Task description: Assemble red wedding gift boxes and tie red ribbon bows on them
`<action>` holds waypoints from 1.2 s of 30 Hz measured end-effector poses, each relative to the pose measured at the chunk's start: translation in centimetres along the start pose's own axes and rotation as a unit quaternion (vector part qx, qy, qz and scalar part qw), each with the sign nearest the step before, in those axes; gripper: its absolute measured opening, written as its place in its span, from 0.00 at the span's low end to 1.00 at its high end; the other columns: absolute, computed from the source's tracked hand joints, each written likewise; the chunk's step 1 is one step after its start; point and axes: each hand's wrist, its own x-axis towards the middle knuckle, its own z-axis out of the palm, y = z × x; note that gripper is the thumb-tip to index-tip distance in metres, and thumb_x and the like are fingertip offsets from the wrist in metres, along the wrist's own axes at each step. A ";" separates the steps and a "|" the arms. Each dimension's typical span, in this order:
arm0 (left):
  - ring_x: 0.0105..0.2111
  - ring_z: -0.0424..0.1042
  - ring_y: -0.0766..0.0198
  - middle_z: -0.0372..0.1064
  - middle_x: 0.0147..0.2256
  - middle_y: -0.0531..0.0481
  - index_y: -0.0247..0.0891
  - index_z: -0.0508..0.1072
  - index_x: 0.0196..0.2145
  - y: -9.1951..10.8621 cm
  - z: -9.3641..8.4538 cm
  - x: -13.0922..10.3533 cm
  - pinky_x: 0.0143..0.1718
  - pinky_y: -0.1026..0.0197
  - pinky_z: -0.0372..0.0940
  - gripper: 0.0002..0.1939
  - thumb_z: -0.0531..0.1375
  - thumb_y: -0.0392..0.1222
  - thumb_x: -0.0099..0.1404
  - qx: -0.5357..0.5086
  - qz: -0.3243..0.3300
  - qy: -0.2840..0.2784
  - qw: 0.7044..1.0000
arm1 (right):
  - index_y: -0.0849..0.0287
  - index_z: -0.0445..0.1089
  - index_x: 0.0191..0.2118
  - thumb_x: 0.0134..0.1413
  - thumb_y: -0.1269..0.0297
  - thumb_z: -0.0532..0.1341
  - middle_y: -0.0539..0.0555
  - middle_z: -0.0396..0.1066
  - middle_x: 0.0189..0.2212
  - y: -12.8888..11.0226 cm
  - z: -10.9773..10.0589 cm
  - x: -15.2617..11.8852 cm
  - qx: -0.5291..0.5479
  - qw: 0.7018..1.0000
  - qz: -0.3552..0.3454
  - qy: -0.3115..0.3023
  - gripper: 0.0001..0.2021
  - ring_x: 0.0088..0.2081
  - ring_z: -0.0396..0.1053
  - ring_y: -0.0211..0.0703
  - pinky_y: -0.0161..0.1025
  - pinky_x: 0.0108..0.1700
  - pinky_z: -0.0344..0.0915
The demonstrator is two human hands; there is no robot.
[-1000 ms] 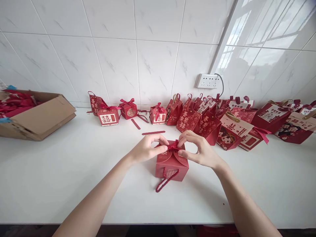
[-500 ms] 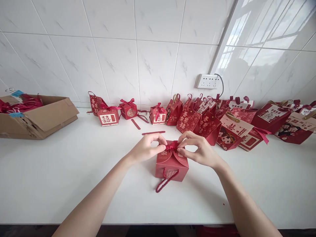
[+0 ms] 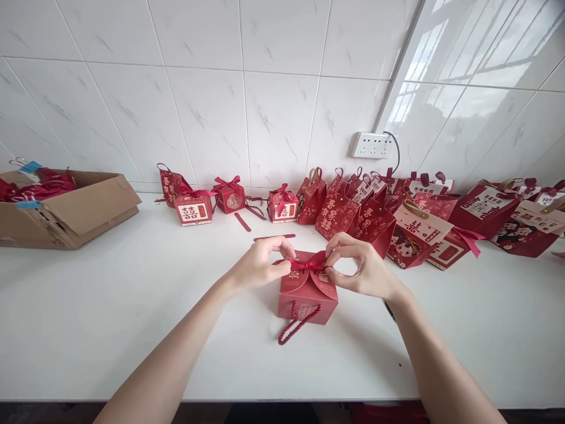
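Pinching the red ribbon (image 3: 314, 262) from both sides, pressing thumb and fingers together in each grip, left hand (image 3: 259, 266) and right hand (image 3: 367, 272). Keeping the ribbon gathered across the red box (image 3: 327, 301), sitting between them on the tabletop (image 3: 132, 324). Seemingly having the flaps folded shut already, but leaving the bow's completion impossible to tell.

Our left hand (image 3: 260, 265) and right hand (image 3: 366, 272) were bare, with slim fingers (image 3: 279, 242) and narrow wrists (image 3: 399, 294). Our left forearm (image 3: 179, 344) and right forearm (image 3: 435, 356) were bare too, smooth and slender, widening gently toward the lower edge of the view, which cut them off.
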 end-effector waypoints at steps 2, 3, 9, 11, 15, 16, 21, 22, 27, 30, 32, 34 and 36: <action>0.36 0.66 0.63 0.67 0.32 0.52 0.36 0.67 0.29 -0.1 0.0 -0.1 0.41 0.61 0.61 0.04 0.55 0.34 0.52 0.006 -0.001 -0.007 1.000 | 0.59 0.68 0.22 0.43 0.74 0.60 0.52 0.64 0.30 0.0 -0.2 0.0 0.000 1.000 0.001 -0.008 0.04 0.32 0.64 0.38 0.37 0.36 0.61; 0.36 0.66 0.63 0.67 0.32 0.52 0.37 0.67 0.29 -0.1 0.0 -0.1 0.41 0.60 0.61 0.04 0.54 0.34 0.52 0.009 0.000 -0.011 1.000 | 0.59 0.67 0.22 0.42 0.74 0.60 0.52 0.64 0.30 0.0 -0.3 0.0 -0.001 1.000 0.002 -0.014 0.05 0.32 0.64 0.38 0.37 0.37 0.61; 0.38 0.67 0.62 0.69 0.34 0.51 0.37 0.69 0.32 -0.3 0.4 -0.1 0.44 0.59 0.61 0.06 0.57 0.41 0.56 0.005 0.010 -0.012 1.000 | 0.58 0.68 0.32 0.47 0.66 0.62 0.53 0.64 0.35 -0.1 0.3 0.0 0.005 1.000 -0.019 0.011 0.05 0.38 0.64 0.42 0.41 0.42 0.63; 0.39 0.68 0.61 0.70 0.35 0.51 0.37 0.69 0.32 -0.4 0.6 -0.1 0.45 0.59 0.62 0.07 0.58 0.43 0.56 0.008 0.014 -0.002 1.000 | 0.57 0.68 0.37 0.51 0.63 0.61 0.55 0.64 0.37 -0.2 1.1 0.1 0.001 0.999 -0.024 0.032 0.07 0.41 0.64 0.43 0.42 0.44 0.63; 0.41 0.69 0.62 0.71 0.36 0.52 0.38 0.70 0.33 -0.6 0.9 0.0 0.47 0.60 0.61 0.06 0.58 0.41 0.57 0.018 0.032 0.022 0.999 | 0.54 0.70 0.39 0.53 0.63 0.60 0.55 0.63 0.40 -0.5 2.4 0.3 -0.009 0.999 -0.030 0.014 0.07 0.43 0.64 0.43 0.42 0.46 0.64; 0.41 0.69 0.63 0.71 0.36 0.52 0.38 0.70 0.33 -0.6 0.9 0.0 0.47 0.60 0.61 0.06 0.59 0.41 0.57 0.020 0.035 0.028 0.999 | 0.54 0.70 0.38 0.54 0.63 0.60 0.54 0.63 0.40 -0.5 2.6 0.3 -0.007 0.999 -0.030 0.008 0.06 0.42 0.65 0.42 0.42 0.45 0.64; 0.39 0.69 0.64 0.71 0.35 0.52 0.37 0.70 0.32 -0.4 0.9 -0.1 0.45 0.61 0.62 0.06 0.59 0.42 0.57 0.014 0.047 0.037 0.998 | 0.56 0.68 0.33 0.54 0.67 0.59 0.53 0.65 0.37 -0.6 2.6 0.3 0.006 0.999 -0.032 0.009 0.01 0.39 0.65 0.40 0.40 0.43 0.64; 0.38 0.69 0.64 0.70 0.34 0.52 0.37 0.70 0.32 -0.4 0.9 -0.2 0.44 0.61 0.63 0.06 0.59 0.42 0.57 0.011 0.047 0.035 0.998 | 0.56 0.67 0.33 0.54 0.68 0.59 0.52 0.65 0.36 -0.5 2.5 0.3 0.006 0.999 -0.033 0.010 0.01 0.39 0.65 0.40 0.39 0.43 0.64; 0.37 0.69 0.65 0.70 0.34 0.52 0.37 0.70 0.31 -0.2 0.6 -0.2 0.43 0.62 0.63 0.05 0.59 0.40 0.57 0.017 0.050 0.024 0.998 | 0.56 0.66 0.32 0.52 0.70 0.59 0.52 0.65 0.35 -0.4 2.4 0.3 0.000 0.999 -0.032 0.007 0.02 0.38 0.64 0.39 0.39 0.42 0.64; 0.37 0.68 0.63 0.70 0.33 0.51 0.37 0.69 0.29 -0.1 0.4 -0.3 0.43 0.60 0.62 0.04 0.58 0.40 0.56 0.036 0.046 0.012 0.998 | 0.56 0.66 0.32 0.51 0.70 0.58 0.52 0.64 0.35 -0.4 2.3 0.3 -0.002 1.000 -0.030 0.000 0.02 0.38 0.64 0.40 0.39 0.42 0.63; 0.37 0.67 0.63 0.69 0.32 0.51 0.37 0.69 0.29 -0.1 0.2 -0.3 0.43 0.60 0.61 0.04 0.57 0.40 0.57 0.041 0.037 -0.001 0.998 | 0.57 0.66 0.32 0.51 0.71 0.58 0.52 0.64 0.36 -0.5 2.3 0.3 -0.002 1.000 -0.029 -0.007 0.03 0.38 0.64 0.40 0.39 0.42 0.63; 0.37 0.67 0.63 0.69 0.32 0.51 0.37 0.70 0.32 -0.1 0.1 -0.3 0.42 0.60 0.61 0.06 0.57 0.40 0.57 0.037 0.028 -0.007 0.999 | 0.56 0.66 0.32 0.51 0.71 0.58 0.53 0.64 0.36 -0.5 2.3 0.3 0.002 1.000 -0.027 -0.011 0.03 0.38 0.64 0.40 0.39 0.42 0.63; 0.36 0.67 0.63 0.68 0.32 0.51 0.37 0.69 0.33 -0.1 0.1 -0.3 0.41 0.60 0.61 0.08 0.57 0.42 0.57 0.040 0.017 -0.001 0.999 | 0.56 0.65 0.34 0.50 0.69 0.59 0.53 0.65 0.36 -0.5 2.2 0.3 0.013 1.000 -0.022 -0.010 0.04 0.38 0.64 0.41 0.40 0.42 0.63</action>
